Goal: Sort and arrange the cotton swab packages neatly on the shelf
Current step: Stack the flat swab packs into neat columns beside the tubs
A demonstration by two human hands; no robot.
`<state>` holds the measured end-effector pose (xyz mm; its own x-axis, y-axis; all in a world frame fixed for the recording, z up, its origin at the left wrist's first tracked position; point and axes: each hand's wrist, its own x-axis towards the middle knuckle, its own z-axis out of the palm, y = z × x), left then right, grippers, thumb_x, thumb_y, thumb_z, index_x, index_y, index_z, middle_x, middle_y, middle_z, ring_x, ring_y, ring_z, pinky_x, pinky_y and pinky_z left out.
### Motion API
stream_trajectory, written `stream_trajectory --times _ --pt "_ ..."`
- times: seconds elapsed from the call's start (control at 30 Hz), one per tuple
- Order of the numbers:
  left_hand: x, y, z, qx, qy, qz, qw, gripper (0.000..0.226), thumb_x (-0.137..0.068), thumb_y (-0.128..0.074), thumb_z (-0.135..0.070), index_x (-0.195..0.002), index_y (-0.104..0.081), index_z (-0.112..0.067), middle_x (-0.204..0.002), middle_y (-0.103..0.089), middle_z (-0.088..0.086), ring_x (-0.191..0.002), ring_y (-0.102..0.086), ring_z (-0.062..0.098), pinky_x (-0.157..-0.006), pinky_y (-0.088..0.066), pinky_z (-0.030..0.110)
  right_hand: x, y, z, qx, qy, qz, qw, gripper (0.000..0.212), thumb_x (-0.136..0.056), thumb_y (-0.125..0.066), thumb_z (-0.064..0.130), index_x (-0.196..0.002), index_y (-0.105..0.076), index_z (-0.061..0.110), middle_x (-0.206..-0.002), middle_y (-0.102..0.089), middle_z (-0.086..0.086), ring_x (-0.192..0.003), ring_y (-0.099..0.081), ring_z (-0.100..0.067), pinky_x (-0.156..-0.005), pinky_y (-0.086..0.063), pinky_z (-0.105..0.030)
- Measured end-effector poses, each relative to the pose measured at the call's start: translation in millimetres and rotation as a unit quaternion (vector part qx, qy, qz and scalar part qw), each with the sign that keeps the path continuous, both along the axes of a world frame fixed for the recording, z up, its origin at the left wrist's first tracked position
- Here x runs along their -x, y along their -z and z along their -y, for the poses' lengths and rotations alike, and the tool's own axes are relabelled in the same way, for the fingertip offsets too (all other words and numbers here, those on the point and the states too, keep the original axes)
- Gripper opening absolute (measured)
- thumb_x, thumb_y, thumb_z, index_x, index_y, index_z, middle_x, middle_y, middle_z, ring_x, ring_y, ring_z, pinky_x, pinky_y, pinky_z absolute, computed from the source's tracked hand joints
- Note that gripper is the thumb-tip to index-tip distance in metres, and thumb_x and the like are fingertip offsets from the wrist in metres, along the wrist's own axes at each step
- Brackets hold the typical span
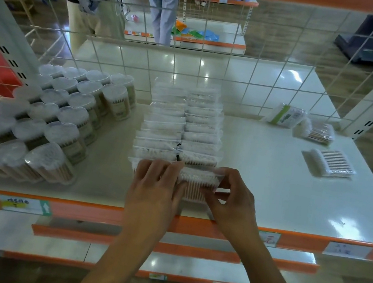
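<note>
left hand [156, 185] flat, right hand [231, 204] seemingly pinching packet [198, 184]

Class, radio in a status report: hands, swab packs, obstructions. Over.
Left hand flat on the front-left pack. Right hand pinches the front-right pack, end of two rows. Three loose packs lie far right. Nothing blocks them.

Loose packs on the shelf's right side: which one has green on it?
The rearmost pack, white with a green band; the other two are clear, showing wooden sticks.
</note>
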<state>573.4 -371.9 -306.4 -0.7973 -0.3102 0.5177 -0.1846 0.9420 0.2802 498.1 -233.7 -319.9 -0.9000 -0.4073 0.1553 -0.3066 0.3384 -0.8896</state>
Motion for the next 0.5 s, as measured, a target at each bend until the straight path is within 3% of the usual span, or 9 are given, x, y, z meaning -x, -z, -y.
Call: stream_trajectory --times 0.27,0.5 --pt "5.8 1.2 2.4 -0.002 -0.002 -0.016 1.0 0.032 -0.069 -0.08 -0.018 -0.099 -0.07 -0.011 -0.09 -0.061 0.004 -0.09 -0.053 0.027 -0.066 -0.052 0.034 3.7 0.5 5.2 -0.032 0.023 -0.001 0.999 0.035 -0.081 -0.072 0.018 -0.1 -0.044 0.027 -0.095 -0.057 0.011 -0.08 -0.056 0.007 -0.064 -0.043 0.001" --pt "9.8 7.9 2.5 -0.031 0.016 -0.02 0.999 0.036 -0.068 -0.081 -0.012 -0.102 -0.069 -0.011 -0.09 -0.061 0.006 -0.087 -0.054 0.028 -0.069 -0.052 0.035 7.7 2.7 6.1 -0.045 0.019 0.012 0.999 0.033 -0.081 -0.071 0.02 -0.097 -0.044 0.028 -0.089 -0.055 0.017 -0.077 -0.057 0.008 -0.064 -0.043 -0.001"
